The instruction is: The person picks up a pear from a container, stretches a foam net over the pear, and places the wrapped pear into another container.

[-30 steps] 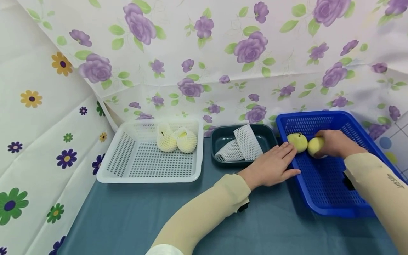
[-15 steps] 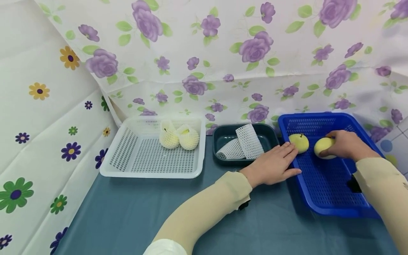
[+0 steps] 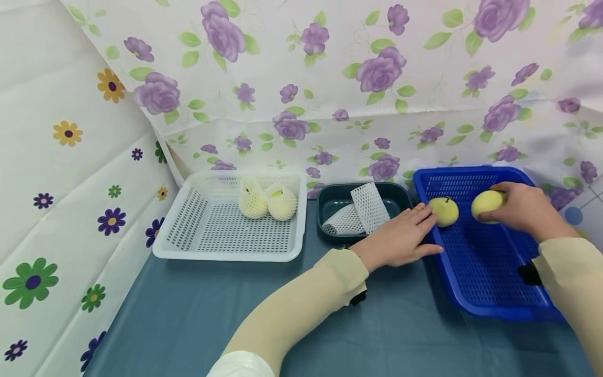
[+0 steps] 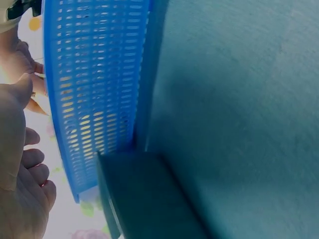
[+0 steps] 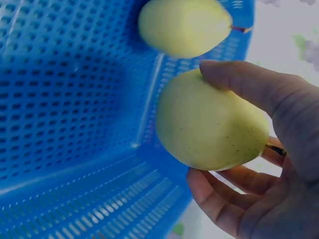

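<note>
In the head view my right hand (image 3: 525, 209) grips a yellow-green pear (image 3: 488, 205) over the blue basket (image 3: 454, 290). The right wrist view shows thumb and fingers on opposite sides of that pear (image 5: 209, 124), its stem towards the palm. A second pear (image 3: 444, 212) sits in the basket near its left wall. My left hand (image 3: 400, 238) lies with straight fingers, the fingertips right at the basket's left rim and overlapping that second pear's edge in this view. The hand reaches over the corner of a dark green tray (image 3: 335, 201) holding white foam net sleeves (image 3: 370, 208).
A white basket (image 3: 226, 256) stands on the left, with two pears (image 3: 282, 203) in foam nets at its back right. Blue-green cloth (image 3: 395, 324) covers the table. Flowered sheets (image 3: 330, 68) hang behind and to the left.
My right hand has moved the gripped pear right and upward, away from the second pear. The left hand has stayed by the rim; the view has shifted slightly.
</note>
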`<act>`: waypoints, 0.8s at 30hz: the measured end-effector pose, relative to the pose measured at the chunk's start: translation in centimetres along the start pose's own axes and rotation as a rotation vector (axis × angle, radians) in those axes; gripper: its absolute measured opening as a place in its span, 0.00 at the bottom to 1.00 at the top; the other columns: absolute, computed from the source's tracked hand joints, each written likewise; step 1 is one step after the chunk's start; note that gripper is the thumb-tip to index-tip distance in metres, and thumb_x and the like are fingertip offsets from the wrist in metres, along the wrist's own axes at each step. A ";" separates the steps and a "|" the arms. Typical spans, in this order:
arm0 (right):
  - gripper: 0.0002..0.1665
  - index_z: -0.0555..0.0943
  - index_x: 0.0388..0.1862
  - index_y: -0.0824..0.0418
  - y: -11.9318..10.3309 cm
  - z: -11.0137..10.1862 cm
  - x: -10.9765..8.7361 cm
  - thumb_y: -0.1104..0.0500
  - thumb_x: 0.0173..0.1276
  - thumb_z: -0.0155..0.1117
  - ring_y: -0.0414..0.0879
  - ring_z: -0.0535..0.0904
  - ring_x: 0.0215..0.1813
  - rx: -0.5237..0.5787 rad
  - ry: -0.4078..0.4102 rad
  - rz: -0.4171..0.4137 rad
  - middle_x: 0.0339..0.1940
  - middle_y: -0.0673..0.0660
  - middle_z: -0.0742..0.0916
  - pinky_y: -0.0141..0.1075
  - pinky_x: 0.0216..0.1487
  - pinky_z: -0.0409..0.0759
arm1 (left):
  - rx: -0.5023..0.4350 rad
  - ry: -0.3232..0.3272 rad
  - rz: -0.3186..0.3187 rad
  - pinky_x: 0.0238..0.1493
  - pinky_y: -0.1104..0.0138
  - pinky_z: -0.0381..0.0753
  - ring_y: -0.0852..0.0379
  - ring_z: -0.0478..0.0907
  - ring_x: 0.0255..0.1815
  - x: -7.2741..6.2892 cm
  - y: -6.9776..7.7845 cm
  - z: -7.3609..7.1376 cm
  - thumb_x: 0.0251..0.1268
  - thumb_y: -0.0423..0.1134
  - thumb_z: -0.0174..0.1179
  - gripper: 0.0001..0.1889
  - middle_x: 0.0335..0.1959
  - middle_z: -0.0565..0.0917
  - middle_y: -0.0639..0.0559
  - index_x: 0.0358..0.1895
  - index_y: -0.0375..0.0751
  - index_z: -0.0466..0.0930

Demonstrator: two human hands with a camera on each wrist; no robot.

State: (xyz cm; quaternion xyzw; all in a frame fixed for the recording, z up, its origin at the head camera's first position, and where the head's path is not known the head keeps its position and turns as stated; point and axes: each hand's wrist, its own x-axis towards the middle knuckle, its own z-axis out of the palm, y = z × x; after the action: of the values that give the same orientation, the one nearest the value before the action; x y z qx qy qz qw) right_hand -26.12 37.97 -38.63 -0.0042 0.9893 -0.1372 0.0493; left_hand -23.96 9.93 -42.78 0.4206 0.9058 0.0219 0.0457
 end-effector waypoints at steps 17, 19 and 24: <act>0.61 0.62 0.68 0.65 -6.9 -0.2 -3.7 0.30 0.44 0.70 0.64 0.74 0.49 0.188 0.129 -0.069 0.54 0.70 0.75 0.57 0.40 0.74 | -0.226 0.173 -0.164 0.76 0.66 0.38 0.62 0.33 0.77 -4.7 -3.8 -3.6 0.64 0.68 0.38 0.41 0.77 0.42 0.59 0.75 0.55 0.39; 0.61 0.61 0.68 0.65 -8.0 -0.2 -4.2 0.30 0.44 0.70 0.64 0.73 0.50 0.217 0.138 -0.075 0.55 0.70 0.75 0.57 0.41 0.74 | -0.272 0.207 -0.204 0.76 0.65 0.42 0.61 0.38 0.78 -5.5 -4.1 -3.8 0.65 0.67 0.40 0.40 0.76 0.46 0.59 0.75 0.56 0.41; 0.57 0.63 0.64 0.62 -10.6 -0.1 -5.2 0.31 0.43 0.72 0.62 0.73 0.50 0.263 0.182 -0.118 0.54 0.67 0.75 0.57 0.42 0.74 | -0.396 0.284 -0.256 0.74 0.62 0.54 0.62 0.44 0.77 -7.2 -4.6 -4.0 0.65 0.65 0.44 0.38 0.75 0.53 0.59 0.74 0.58 0.45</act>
State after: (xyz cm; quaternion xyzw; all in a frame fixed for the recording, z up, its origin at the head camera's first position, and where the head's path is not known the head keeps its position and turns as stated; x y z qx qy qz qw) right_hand -21.01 27.90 -35.11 -0.0431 0.9613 -0.2677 -0.0487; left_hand -23.20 1.43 -38.71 0.2781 0.9271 0.2511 0.0020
